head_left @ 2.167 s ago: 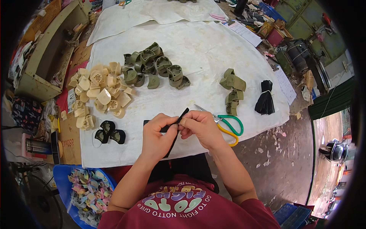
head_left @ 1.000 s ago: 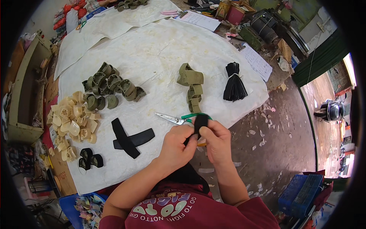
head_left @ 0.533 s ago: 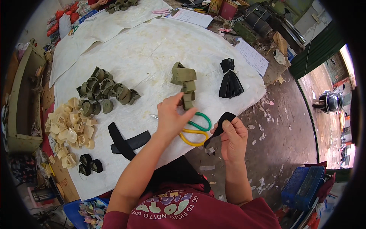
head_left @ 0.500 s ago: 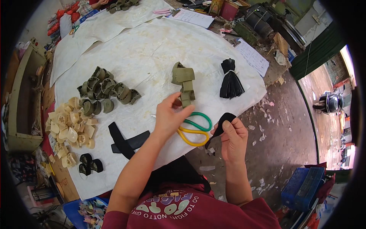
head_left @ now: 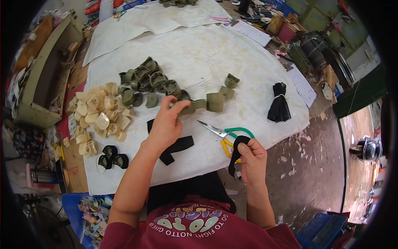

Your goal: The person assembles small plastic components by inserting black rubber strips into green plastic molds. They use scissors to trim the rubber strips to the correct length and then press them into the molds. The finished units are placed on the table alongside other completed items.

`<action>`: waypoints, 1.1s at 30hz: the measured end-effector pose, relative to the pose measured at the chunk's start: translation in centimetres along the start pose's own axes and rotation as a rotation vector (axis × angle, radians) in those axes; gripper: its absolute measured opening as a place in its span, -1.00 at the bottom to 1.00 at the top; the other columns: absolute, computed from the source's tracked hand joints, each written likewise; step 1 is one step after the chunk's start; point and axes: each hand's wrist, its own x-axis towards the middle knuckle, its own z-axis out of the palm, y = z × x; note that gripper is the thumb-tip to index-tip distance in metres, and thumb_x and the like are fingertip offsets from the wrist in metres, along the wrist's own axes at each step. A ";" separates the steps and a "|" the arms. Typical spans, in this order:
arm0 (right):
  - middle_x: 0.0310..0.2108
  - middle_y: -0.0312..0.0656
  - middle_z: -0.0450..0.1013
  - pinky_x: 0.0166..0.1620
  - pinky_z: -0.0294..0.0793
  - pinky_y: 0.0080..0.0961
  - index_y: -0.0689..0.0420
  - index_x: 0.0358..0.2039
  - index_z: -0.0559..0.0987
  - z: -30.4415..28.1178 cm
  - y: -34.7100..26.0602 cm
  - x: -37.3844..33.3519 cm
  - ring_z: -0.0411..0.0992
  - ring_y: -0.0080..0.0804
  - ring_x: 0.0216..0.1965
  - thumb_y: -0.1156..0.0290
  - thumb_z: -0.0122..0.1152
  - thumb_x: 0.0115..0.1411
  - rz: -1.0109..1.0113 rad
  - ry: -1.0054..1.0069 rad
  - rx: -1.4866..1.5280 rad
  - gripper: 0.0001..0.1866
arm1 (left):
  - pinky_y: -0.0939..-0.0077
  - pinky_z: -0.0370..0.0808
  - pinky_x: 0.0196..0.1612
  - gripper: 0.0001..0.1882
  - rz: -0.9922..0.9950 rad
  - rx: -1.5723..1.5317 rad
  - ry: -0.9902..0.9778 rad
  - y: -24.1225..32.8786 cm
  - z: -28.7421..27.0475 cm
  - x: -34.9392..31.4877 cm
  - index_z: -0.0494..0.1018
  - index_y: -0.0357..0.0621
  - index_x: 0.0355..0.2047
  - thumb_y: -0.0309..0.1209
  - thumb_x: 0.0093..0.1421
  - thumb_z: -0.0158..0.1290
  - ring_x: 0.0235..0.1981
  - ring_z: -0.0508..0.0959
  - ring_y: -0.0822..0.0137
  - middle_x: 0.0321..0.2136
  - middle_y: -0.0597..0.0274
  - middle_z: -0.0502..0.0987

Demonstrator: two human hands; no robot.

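Observation:
My left hand (head_left: 166, 123) reaches over the table with its fingers curled onto an olive-green curved piece (head_left: 188, 109), partly hidden under them. Beyond the fingertips, a short row of similar pieces (head_left: 214, 102) trails off to the right. Between thumb and fingers, my right hand (head_left: 253, 161) pinches a black strip (head_left: 234, 154) that curves over and hangs down at the table's edge. Scissors (head_left: 219, 132) with one green and one yellow handle lie just behind that strip, blades apart. Two black strips (head_left: 179, 145) cross on the table, partly behind my left hand.
A heap of olive-green pieces (head_left: 149, 79) sits beside a pile of cream moulded pieces (head_left: 101, 110). Small black-wrapped pieces (head_left: 112, 157) lie near the front left. A tied black bundle (head_left: 280, 103) and paper sheets (head_left: 302, 85) are at the right. A blue bin (head_left: 74, 211) stands below.
My left hand has moved left toward the olive heap, and the row of olive pieces has swung and spread sideways. My right hand still holds the black strip. The view has shifted.

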 end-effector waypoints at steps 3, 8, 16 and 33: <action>-0.40 -0.23 0.54 -0.32 0.51 -0.60 0.24 -0.27 0.54 1.5 0.2 -0.1 0.49 -0.56 -0.45 0.60 0.20 0.15 0.068 -0.115 -0.051 -0.88 | 0.38 0.41 -0.13 -0.36 0.082 0.032 0.019 0.2 0.0 -0.5 0.38 0.01 0.08 -0.69 -0.08 -0.04 -0.08 0.42 0.04 -0.08 0.01 0.35; -0.37 -0.31 0.53 -0.27 0.41 -0.72 0.25 -0.26 0.56 2.9 0.7 0.0 0.43 -0.71 -0.36 0.59 0.21 0.16 0.083 -0.213 -0.182 -0.87 | 0.38 0.41 -0.09 -0.44 -0.013 -0.049 -0.070 0.1 -0.8 -0.6 0.48 -0.04 -0.02 -0.68 -0.09 -0.04 -0.13 0.44 0.06 -0.17 0.06 0.40; -0.16 -0.24 0.50 -0.17 0.44 -0.68 0.28 -0.24 0.54 3.4 0.8 0.5 0.44 -0.66 -0.25 0.60 0.19 0.16 0.061 -0.333 -0.311 -0.87 | 0.56 0.38 -0.12 -0.55 -0.202 -0.495 0.001 -4.2 -3.8 -1.2 0.55 -0.11 -0.12 -0.69 -0.05 -0.01 -0.18 0.43 0.35 -0.25 0.24 0.38; 0.09 -0.15 0.42 -0.18 0.44 -0.59 0.24 -0.30 0.52 9.7 3.3 6.0 0.43 -0.57 -0.21 0.51 0.20 0.13 -0.081 -0.615 -0.828 -0.87 | 0.55 0.46 -0.08 -0.35 -0.313 -0.876 -0.090 -4.5 -4.7 -2.1 0.28 -0.17 0.21 -0.63 0.05 0.12 -0.15 0.53 0.42 -0.03 0.19 0.51</action>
